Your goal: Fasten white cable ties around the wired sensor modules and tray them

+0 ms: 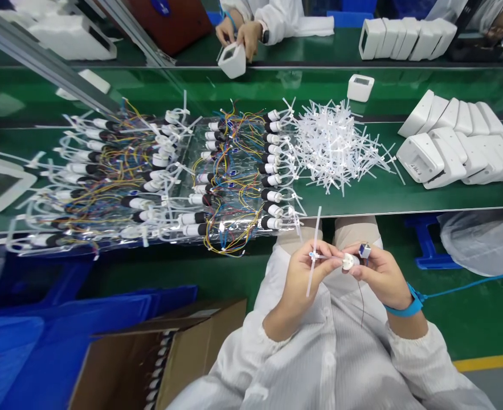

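Above my lap, my left hand [301, 280] pinches a thin clear tube piece with a white cross-shaped joint [314, 256]; its long arms stick out up and down past the fingers. My right hand [381, 277] grips a small white-ended pump [349, 261], its end turned toward the left fingertips. The tube's end meets or nearly meets the pump; I cannot tell whether it is seated. A small metal-cased part [364, 250] sits by my right fingers, and a thin dark wire [362, 302] hangs below. A blue wrist strap [407, 307] circles my right wrist.
Wired pumps with tubes [234, 176] lie in rows on the green bench [362, 199]. Beside them is a heap of tube pieces [336, 145]. White housings [456, 154] stand at right. Across the bench, another person's hands [240, 37] hold a housing. A cardboard box [204, 347] stands lower left.
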{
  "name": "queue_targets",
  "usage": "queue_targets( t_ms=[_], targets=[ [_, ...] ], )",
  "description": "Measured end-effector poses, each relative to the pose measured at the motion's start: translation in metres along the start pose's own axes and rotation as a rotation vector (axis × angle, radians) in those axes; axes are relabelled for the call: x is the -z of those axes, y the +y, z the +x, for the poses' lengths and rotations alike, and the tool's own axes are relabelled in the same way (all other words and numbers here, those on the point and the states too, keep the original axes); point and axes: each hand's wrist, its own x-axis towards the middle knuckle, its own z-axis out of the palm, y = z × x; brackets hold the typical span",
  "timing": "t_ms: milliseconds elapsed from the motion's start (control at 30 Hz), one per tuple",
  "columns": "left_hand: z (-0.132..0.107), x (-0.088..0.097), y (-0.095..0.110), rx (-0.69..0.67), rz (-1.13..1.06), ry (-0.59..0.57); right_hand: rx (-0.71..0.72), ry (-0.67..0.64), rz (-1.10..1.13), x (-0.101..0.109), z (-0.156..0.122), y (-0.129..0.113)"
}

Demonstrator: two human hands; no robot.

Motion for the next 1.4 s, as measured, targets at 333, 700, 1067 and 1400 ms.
queue_targets(
  t_ms=[333,700,1067,1400],
  targets=[
    [-0.007,0.005,-0.005,-0.027,0.042,0.008,-0.069,-0.045,0.015,0.0,-0.001,0.0],
    [-0.016,0.006,0.011,-0.095,0.261,-0.06,-0.004,-0.019,-0.174,0.001,-0.012,-0.013],
    [-0.005,0.02,0.008,-0.059,0.352,-0.096,-0.158,0.007,-0.14,0.002,-0.006,0.0],
    [-0.014,0.019,0.013,-0.089,0.389,-0.04,-0.098,-0.047,-0.165,0.005,-0.012,-0.003]
  ],
)
